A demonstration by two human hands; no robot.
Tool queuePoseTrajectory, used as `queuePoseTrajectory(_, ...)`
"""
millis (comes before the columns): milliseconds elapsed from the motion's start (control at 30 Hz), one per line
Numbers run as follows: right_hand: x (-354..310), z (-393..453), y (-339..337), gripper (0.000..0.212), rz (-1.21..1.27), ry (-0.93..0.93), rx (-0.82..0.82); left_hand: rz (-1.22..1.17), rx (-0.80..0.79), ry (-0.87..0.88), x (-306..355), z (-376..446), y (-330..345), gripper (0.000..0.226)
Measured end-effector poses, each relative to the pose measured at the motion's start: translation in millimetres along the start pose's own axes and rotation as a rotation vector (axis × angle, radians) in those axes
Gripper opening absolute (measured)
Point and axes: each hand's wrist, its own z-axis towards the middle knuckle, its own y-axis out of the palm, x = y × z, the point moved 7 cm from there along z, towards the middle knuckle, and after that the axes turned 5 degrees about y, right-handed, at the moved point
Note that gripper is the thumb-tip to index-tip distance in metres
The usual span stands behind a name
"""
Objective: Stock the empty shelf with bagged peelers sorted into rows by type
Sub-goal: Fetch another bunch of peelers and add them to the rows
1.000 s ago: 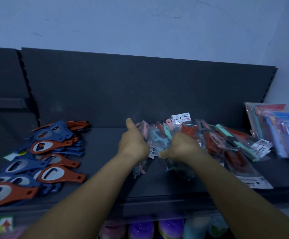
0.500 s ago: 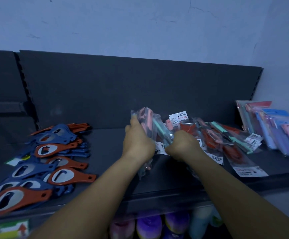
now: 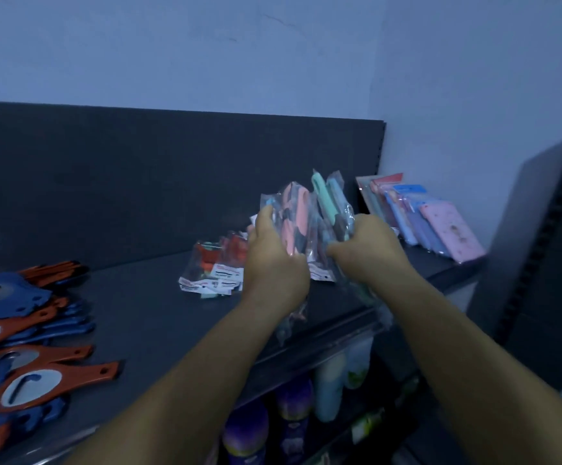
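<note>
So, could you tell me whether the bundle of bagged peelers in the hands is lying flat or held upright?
Upright. The bundle of bagged peelers stands on end above the shelf, with the left hand and right hand gripping its lower part.

- Bundle of bagged peelers point(image 3: 309, 223): clear sleeves with pink, mint and light-blue handles, held upright and fanned above the shelf's right part, gripped from both sides.
- Pile of bagged peelers point(image 3: 214, 271): red ones with white labels, lying flat just left of the bundle.
- Shelf point(image 3: 145, 307): dark, flat, its middle bare.
</note>
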Motion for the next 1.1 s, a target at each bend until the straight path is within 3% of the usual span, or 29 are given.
queuePoseTrajectory(133,44.5,-28.5,-48.1,0.019,0.018,0.097,0.138,-0.077,-0.128,0.115,31.9,-20.8,51.3,0.081)
queuePoseTrajectory(333,135.1,-95.2,-125.4,0.009,-0.008,0.271,0.303,-0.192,-0.352,0.230,82.0,-79.9,141.9,0.080)
queuePoseTrajectory(667,302.3,-261.9,-258.5,0.010,-0.049,0.629,0.467,-0.390,-0.790,0.209,172.7,-260.8,315.2,0.081)
queuePoseTrajectory(933,402.7,-389.0,-346.6,0.012,-0.078,0.791,0.496,-0.435,-0.944,0.163,238.7,-416.1,400.7,0.079)
queuePoseTrajectory(1100,445.3,-419.8,-349.3,0.017,0.001,0.863,0.438,-0.381,-0.956,0.097,237.8,-457.3,424.9,0.078)
